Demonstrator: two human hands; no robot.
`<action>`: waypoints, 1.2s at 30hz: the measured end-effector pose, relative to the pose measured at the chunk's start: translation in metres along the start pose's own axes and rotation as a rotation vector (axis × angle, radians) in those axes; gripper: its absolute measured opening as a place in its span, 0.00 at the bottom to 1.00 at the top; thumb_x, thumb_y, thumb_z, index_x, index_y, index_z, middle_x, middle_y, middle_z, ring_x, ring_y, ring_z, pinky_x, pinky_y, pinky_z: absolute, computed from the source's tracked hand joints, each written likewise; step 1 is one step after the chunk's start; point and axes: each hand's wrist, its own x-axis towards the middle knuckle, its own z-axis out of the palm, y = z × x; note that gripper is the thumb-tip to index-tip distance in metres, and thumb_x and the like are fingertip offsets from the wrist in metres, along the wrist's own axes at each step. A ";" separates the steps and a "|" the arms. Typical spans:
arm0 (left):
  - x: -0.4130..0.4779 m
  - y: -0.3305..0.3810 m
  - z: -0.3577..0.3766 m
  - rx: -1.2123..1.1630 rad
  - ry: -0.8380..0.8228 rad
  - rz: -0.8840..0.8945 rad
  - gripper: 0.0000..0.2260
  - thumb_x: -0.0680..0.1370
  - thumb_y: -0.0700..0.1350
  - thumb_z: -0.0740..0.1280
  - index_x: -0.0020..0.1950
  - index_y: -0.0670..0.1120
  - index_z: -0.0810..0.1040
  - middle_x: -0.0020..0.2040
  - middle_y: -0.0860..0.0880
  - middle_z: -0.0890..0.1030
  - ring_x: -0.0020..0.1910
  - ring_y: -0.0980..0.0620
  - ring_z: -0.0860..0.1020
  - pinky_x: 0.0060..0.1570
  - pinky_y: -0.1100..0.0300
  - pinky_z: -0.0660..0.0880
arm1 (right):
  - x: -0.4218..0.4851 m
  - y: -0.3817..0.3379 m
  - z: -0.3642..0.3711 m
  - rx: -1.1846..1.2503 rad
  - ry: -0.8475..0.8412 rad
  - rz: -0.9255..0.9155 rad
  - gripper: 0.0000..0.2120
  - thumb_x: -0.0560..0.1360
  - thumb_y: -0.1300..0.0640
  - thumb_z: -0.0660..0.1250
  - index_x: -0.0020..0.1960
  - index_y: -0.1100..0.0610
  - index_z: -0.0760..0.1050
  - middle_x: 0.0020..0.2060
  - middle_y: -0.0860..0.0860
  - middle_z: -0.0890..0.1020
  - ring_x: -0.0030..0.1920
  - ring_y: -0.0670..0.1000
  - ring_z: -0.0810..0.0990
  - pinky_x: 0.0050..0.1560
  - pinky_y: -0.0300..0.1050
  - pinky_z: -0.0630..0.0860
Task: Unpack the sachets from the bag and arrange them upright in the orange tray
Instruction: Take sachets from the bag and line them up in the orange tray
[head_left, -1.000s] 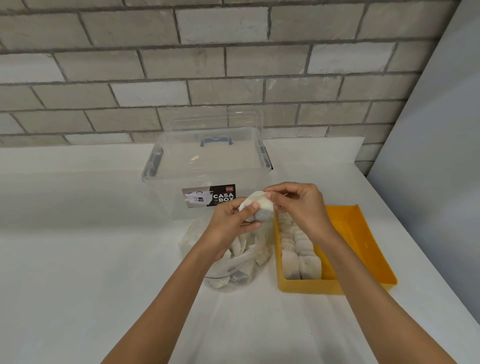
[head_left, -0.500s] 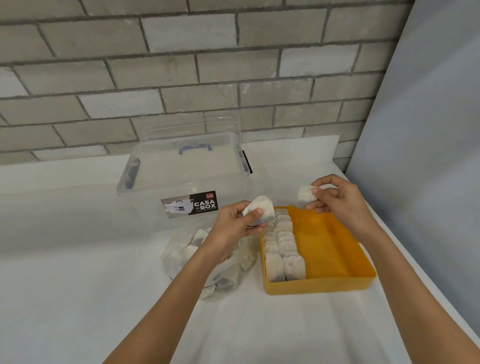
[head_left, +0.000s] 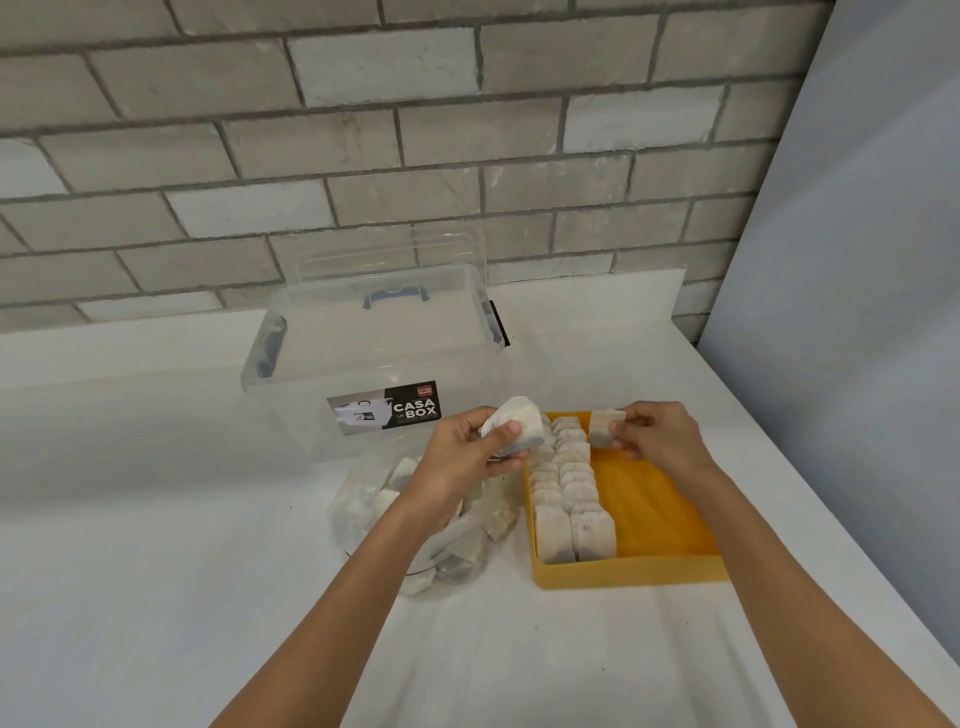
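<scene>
Lying at the left of the group on the white table, a clear plastic bag still has loose sachets piled inside it, partly hidden under the left forearm. Behind it stands a transparent storage box with a "CASA BOX" label on its front wall and a blue handle on its lid, backed by a grey brick wall. The left hand is raised over the bag, fingers and thumb curled round a small bundle of sachets. Just right of the bag sits the orange tray, where two rows of upright sachets fill the left side from the front wall to the back, while the right side shows bare orange floor. Above the tray's far end, just beside the second row, the right hand pinches a single sachet between thumb and fingertips, held upright and clear of the rows. A pale grey panel closes off the right edge.
</scene>
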 end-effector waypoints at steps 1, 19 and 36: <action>0.000 0.000 -0.001 0.000 0.000 0.001 0.10 0.77 0.39 0.67 0.56 0.37 0.79 0.48 0.40 0.82 0.42 0.49 0.84 0.45 0.60 0.81 | 0.002 0.002 0.002 0.002 0.004 0.024 0.03 0.75 0.65 0.67 0.49 0.60 0.78 0.36 0.56 0.81 0.33 0.47 0.78 0.31 0.32 0.76; -0.004 -0.003 -0.003 0.079 0.028 -0.006 0.09 0.77 0.42 0.69 0.55 0.40 0.81 0.45 0.45 0.82 0.39 0.51 0.81 0.33 0.66 0.76 | 0.012 0.015 0.027 -0.049 0.095 0.137 0.10 0.75 0.65 0.68 0.55 0.67 0.78 0.44 0.62 0.84 0.35 0.50 0.81 0.37 0.40 0.79; -0.008 -0.003 0.010 -0.085 -0.071 -0.043 0.09 0.77 0.42 0.67 0.56 0.41 0.81 0.45 0.46 0.84 0.42 0.53 0.82 0.43 0.63 0.80 | -0.054 -0.063 0.029 -0.049 -0.126 -0.263 0.05 0.71 0.58 0.73 0.47 0.54 0.81 0.37 0.49 0.84 0.37 0.45 0.82 0.40 0.36 0.76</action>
